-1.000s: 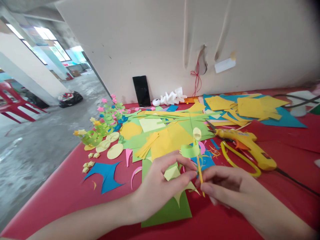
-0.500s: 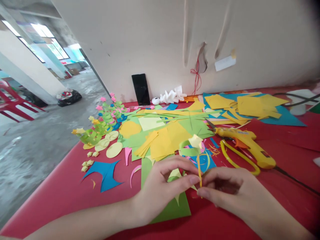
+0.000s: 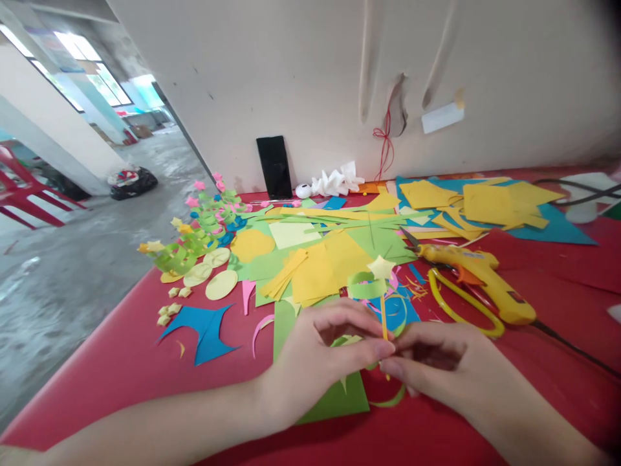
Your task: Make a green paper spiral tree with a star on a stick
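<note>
A thin yellow stick (image 3: 385, 317) stands nearly upright between my hands, topped by a pale yellow paper star (image 3: 381, 267). Just under the star, a light green paper strip (image 3: 363, 285) curls around the stick. My left hand (image 3: 339, 343) pinches the stick between thumb and fingers. From the other side, my right hand (image 3: 431, 356) closes at the stick's lower part, fingertips touching those of my left. A loose green curl (image 3: 392, 398) hangs below the right fingers; what they cover is hidden. Green card (image 3: 334, 404) lies under my hands.
To the right lie a yellow glue gun (image 3: 485, 272) and yellow-handled scissors (image 3: 451, 310). Yellow paper sheets (image 3: 325, 265), blue scraps (image 3: 206, 333) and pale discs (image 3: 222, 285) cover the red table (image 3: 121, 382). Finished-looking curls (image 3: 182, 255) stand left; a phone (image 3: 274, 168) leans at the back.
The star has turned to face me more squarely. My fingertips have come closer together around the stick, and a green curl now shows beneath my right hand. The view has shifted slightly.
</note>
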Demonstrator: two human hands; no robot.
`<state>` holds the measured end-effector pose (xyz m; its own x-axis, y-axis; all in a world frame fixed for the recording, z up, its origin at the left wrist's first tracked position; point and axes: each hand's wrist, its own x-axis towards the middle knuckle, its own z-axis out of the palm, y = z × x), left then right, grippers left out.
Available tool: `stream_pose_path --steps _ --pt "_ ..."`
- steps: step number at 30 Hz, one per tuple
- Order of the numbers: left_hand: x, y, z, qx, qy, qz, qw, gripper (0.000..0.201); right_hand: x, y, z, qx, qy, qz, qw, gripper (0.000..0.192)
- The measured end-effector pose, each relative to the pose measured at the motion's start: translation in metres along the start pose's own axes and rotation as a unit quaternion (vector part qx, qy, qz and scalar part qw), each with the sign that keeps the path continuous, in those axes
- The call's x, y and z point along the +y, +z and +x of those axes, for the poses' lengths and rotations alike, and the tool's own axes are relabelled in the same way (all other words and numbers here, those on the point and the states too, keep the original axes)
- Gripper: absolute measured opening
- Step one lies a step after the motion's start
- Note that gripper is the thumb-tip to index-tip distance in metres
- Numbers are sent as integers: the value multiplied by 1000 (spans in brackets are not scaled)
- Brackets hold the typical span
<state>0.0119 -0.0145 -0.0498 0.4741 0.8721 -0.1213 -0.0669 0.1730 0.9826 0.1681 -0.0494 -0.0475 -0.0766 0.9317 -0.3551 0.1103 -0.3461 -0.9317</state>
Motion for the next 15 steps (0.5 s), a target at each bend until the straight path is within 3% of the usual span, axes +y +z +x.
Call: stream_pose_path --steps 9,12,15 --pt "-3 -2 6 14 -87 -92 992 6 2 -9 6 -59 -23 -61 996 22" --pt "-4 -2 7 16 -89 -102 991 6 1 -13 8 -35 -54 -103 993 21" --pt "-6 -2 8 14 -89 -112 990 5 -3 -17 8 26 -113 -157 981 19"
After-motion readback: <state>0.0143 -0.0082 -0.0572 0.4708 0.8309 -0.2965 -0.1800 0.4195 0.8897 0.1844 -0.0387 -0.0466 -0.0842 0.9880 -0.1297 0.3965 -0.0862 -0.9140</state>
